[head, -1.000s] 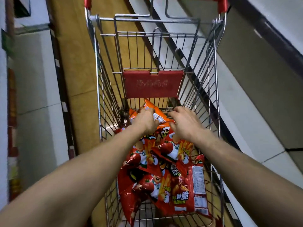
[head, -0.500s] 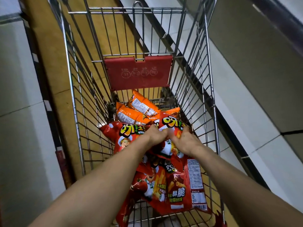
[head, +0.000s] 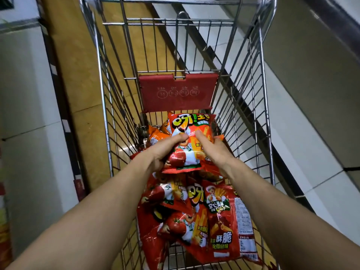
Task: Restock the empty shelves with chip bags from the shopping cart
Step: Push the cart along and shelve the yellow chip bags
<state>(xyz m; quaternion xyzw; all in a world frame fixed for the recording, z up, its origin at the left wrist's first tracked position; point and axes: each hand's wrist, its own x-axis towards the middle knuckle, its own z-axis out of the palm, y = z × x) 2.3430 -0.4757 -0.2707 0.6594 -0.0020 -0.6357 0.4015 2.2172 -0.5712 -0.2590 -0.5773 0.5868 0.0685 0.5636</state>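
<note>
A red chip bag is lifted above the pile inside the wire shopping cart. My left hand grips its left side with the thumb on the front. My right hand grips its right side, thumb on the front too. Beneath lie several more red chip bags toward the near end of the cart. Orange chip bags sit at the far end, partly hidden behind the held bag.
A red plastic flap hangs on the cart's far wire wall. Pale floor tiles lie to the left. A dark-edged white shelf base runs along the right. Coloured packs show at the left edge.
Both hands reached into the pile, closed on one red bag and raised it clear of the others. The view shifted over the cart.
</note>
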